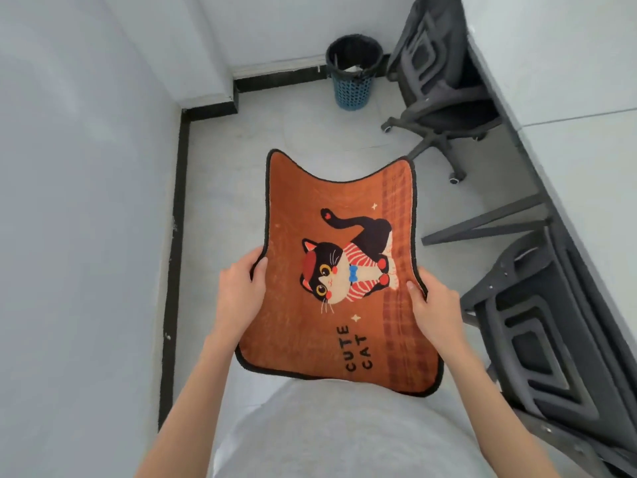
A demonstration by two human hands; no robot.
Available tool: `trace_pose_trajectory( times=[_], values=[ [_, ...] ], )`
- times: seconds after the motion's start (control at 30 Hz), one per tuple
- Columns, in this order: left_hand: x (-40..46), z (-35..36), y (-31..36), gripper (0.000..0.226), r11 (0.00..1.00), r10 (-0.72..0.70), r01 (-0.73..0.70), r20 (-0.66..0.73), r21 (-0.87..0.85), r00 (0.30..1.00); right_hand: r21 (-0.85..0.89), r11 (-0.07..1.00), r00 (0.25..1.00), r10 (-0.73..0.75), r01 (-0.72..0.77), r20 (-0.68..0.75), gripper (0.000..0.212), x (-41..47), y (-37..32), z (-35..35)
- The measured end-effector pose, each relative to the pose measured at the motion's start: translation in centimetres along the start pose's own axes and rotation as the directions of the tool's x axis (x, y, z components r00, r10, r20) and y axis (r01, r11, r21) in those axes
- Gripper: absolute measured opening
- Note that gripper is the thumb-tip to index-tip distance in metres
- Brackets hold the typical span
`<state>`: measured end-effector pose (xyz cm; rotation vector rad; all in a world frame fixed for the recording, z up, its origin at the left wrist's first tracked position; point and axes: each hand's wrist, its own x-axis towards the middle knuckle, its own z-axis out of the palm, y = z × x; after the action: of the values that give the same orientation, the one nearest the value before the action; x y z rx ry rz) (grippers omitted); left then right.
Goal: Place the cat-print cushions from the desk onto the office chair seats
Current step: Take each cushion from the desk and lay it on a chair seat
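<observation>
I hold an orange cat-print cushion (pixel 310 215) with black trim and the words CUTE CAT flat in front of my body, above the floor. My left hand (pixel 239 288) grips its left edge, thumb on top. My right hand (pixel 436 305) grips its right edge the same way. A black office chair (pixel 444 88) stands at the far right, tucked against the desk (pixel 586 139). A second black office chair (pixel 541 339) stands close on my right, also pushed under the desk.
A blue mesh waste bin (pixel 353 74) with a black liner stands in the far corner. White walls with black skirting (pixel 174 236) close off the left and back. Grey floor (pixel 227 174) lies open between the wall and the chairs.
</observation>
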<state>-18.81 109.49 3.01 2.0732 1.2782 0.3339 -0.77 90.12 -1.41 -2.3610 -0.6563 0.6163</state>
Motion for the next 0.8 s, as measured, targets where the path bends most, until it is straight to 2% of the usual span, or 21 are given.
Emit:
trace_pose_trajectory(
  times=[0.1,0.2,0.33,0.47,0.63,0.73,0.8],
  values=[
    [6.7,2.4,2.1,0.028,0.997,0.073,-0.074,0.047,0.017,0.996,0.029,0.998,0.998,0.064,-0.063,-0.030,0.034,5.7,-0.4,-0.1],
    [13.7,4.4,5.5,0.030,0.993,0.118,-0.119,0.036,0.014,0.992,0.089,0.993,0.992,0.084,-0.076,-0.090,0.035,13.1,-2.0,-1.8],
    [22.5,5.4,12.1,0.031,0.971,0.237,-0.236,0.013,-0.043,0.971,0.100,0.995,0.964,0.026,0.000,-0.264,0.034,22.4,-5.0,-6.3],
    [29.3,6.2,18.6,0.031,0.920,0.385,-0.382,0.022,-0.090,0.923,0.128,0.992,0.930,0.029,0.020,-0.367,0.035,28.6,-7.4,-11.1],
    [37.2,9.5,26.0,0.034,0.792,0.605,-0.583,0.105,-0.182,0.789,0.100,0.994,0.842,0.081,-0.032,-0.534,0.036,33.9,-7.9,-15.2],
    [41.6,12.6,30.7,0.035,0.707,0.705,-0.669,0.161,-0.230,0.691,0.121,0.986,0.756,0.165,-0.114,-0.633,0.036,36.6,-7.4,-17.1],
    [44.4,14.6,33.9,0.034,0.642,0.767,-0.718,0.210,-0.267,0.607,0.185,0.966,0.672,0.258,-0.180,-0.694,0.036,37.9,-6.9,-18.3]
  ],
)
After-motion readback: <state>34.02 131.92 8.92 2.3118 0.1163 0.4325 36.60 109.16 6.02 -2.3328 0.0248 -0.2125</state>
